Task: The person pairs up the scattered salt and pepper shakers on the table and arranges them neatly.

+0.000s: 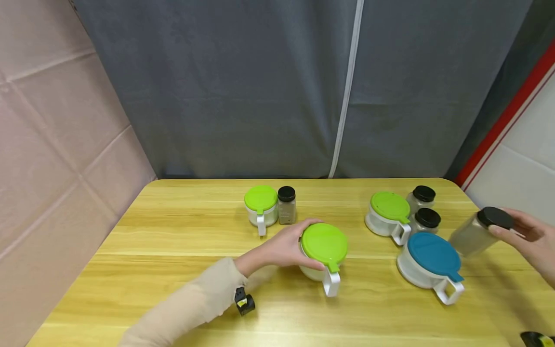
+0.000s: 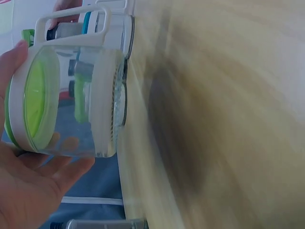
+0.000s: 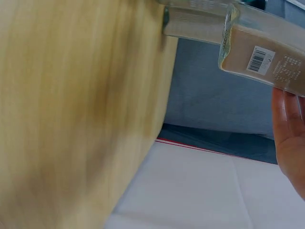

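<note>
My left hand (image 1: 288, 245) grips a clear glass seasoning jar (image 1: 324, 245) with a green lid and white handle, fingers and thumb round its upper part. In the left wrist view its base hangs over the table, a dark shadow beneath. At the right, my right hand (image 1: 532, 237) holds a square glass spice bottle (image 1: 469, 236) by its black cap end, tilted. The right wrist view shows brown powder and a barcode label (image 3: 260, 60) on this bottle, raised off the wood. Just left of it stands a blue-lidded seasoning jar (image 1: 433, 255).
Behind the blue-lidded jar stand another green-lidded jar (image 1: 389, 207) and two black-capped bottles, one (image 1: 423, 194) behind the other (image 1: 427, 219). Farther left, a green-lidded jar (image 1: 260, 199) sits beside a black-capped bottle (image 1: 286, 207). A grey curtain (image 1: 243, 96) hangs behind the wooden table (image 1: 182, 231).
</note>
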